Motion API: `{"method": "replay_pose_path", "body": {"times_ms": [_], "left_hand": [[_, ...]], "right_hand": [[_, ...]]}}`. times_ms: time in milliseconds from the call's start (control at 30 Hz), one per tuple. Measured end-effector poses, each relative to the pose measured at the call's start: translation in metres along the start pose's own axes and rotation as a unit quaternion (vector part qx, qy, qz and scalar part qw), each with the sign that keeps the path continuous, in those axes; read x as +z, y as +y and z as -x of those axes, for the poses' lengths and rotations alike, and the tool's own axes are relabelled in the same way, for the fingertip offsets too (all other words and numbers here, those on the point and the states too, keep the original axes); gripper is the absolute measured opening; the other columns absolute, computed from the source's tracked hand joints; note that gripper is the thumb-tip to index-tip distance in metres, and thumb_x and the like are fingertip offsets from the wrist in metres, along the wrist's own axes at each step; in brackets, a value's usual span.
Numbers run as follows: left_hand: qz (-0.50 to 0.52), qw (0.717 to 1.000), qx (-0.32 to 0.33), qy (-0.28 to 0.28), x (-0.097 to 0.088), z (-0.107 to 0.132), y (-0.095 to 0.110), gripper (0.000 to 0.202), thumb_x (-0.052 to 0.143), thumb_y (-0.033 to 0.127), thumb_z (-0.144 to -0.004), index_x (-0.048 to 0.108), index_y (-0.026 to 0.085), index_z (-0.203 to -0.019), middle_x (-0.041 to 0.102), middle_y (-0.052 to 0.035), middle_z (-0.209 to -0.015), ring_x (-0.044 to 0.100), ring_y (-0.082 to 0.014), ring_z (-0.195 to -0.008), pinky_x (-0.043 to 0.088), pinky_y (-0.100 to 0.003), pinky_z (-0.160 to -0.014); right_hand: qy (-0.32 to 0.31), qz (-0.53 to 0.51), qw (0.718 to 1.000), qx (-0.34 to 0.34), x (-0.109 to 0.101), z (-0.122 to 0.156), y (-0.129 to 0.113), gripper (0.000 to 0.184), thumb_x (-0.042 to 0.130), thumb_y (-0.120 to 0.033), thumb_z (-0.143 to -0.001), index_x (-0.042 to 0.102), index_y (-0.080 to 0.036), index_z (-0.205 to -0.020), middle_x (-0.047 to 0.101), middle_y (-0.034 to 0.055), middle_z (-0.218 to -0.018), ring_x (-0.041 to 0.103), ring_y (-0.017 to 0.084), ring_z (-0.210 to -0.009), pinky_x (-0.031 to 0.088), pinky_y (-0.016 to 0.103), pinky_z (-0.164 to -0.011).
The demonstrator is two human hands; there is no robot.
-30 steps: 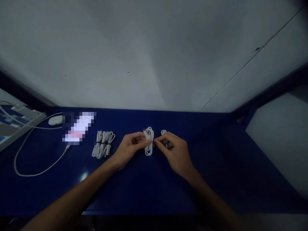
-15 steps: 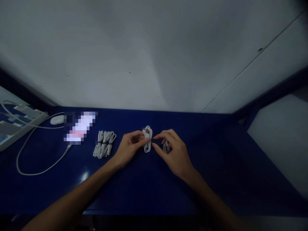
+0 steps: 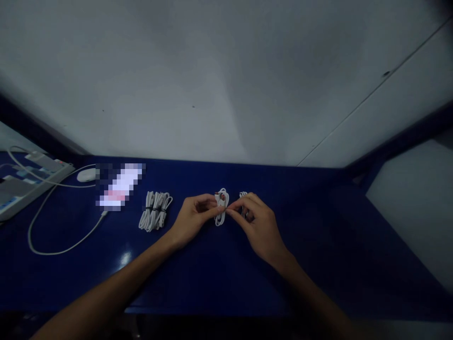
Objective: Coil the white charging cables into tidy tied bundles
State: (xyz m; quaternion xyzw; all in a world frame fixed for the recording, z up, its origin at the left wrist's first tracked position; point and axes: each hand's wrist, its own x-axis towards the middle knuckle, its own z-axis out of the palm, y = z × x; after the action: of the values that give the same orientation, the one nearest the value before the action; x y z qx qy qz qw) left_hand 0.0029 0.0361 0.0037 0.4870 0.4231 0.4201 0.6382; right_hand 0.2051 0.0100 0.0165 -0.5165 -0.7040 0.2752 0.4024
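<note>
A coiled white cable (image 3: 220, 219) with orange-brown connector ends stands between my hands, just above the blue tabletop. My left hand (image 3: 194, 216) is closed on its left side, thumb across the middle of the coil. At the coil's right edge, my right hand (image 3: 256, 224) pinches thumb and forefinger together on a thin dark tie, mostly hidden by the fingertips. Behind my right fingers lies another white cable bundle (image 3: 242, 194), partly covered. Left of my left hand, several coiled white cables (image 3: 155, 212) lie side by side, bound with black ties around their middles.
At the left, a phone with a blurred screen (image 3: 122, 186) is plugged into a white charging cord (image 3: 53, 253). Beside it are a white rounded case (image 3: 86, 175) and a power strip (image 3: 35, 189). A pale wall (image 3: 198, 85) rises behind the blue table (image 3: 212, 283).
My right thumb and forefinger have closed from a small gap into a pinch at the coil's edge. The whole view has shifted slightly.
</note>
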Motion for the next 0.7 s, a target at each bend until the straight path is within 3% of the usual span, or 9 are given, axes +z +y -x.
{"method": "replay_pose_path", "body": {"times_ms": [200,367,567,700], "left_hand": [[-0.006,1.0,0.007,-0.007,0.0,-0.001,0.0,0.024,0.091,0.036,-0.083,0.082,0.017,-0.095,0.076,-0.0044,-0.088,0.066,-0.0182,-0.081,0.048,-0.031,-0.08],[0.0,1.0,0.004,-0.001,-0.003,-0.003,-0.004,0.028,0.091,0.038,-0.083,0.084,0.016,-0.099,0.079,-0.0073,-0.093,0.068,-0.0199,-0.084,0.05,-0.032,-0.083],[-0.024,0.999,0.034,0.004,-0.003,-0.002,-0.006,0.026,0.092,0.036,-0.082,0.084,0.018,-0.099,0.078,-0.0058,-0.092,0.07,-0.0206,-0.086,0.052,-0.033,-0.084],[-0.04,0.998,0.049,-0.007,-0.002,0.0,-0.006,0.027,0.089,0.038,-0.085,0.085,0.02,-0.104,0.081,-0.008,-0.1,0.073,-0.025,-0.095,0.054,-0.037,-0.091]], "right_hand": [[0.009,0.003,1.0,0.002,0.002,0.0,0.002,0.01,0.071,-0.025,-0.102,0.076,-0.028,-0.094,0.066,0.0023,-0.091,0.061,0.022,-0.086,0.051,0.038,-0.08],[0.02,0.055,0.998,-0.038,0.008,0.003,0.003,0.009,0.068,-0.025,-0.104,0.076,-0.026,-0.1,0.07,0.0045,-0.099,0.063,0.025,-0.097,0.051,0.039,-0.084],[-0.018,0.019,0.999,0.042,0.008,0.002,0.007,0.016,0.068,-0.033,-0.104,0.078,-0.025,-0.095,0.066,0.0026,-0.088,0.06,0.02,-0.077,0.049,0.035,-0.071],[-0.027,-0.03,0.997,0.067,0.006,0.002,0.01,0.019,0.069,-0.037,-0.103,0.08,-0.025,-0.093,0.066,0.0022,-0.085,0.06,0.02,-0.074,0.049,0.034,-0.068]]}}
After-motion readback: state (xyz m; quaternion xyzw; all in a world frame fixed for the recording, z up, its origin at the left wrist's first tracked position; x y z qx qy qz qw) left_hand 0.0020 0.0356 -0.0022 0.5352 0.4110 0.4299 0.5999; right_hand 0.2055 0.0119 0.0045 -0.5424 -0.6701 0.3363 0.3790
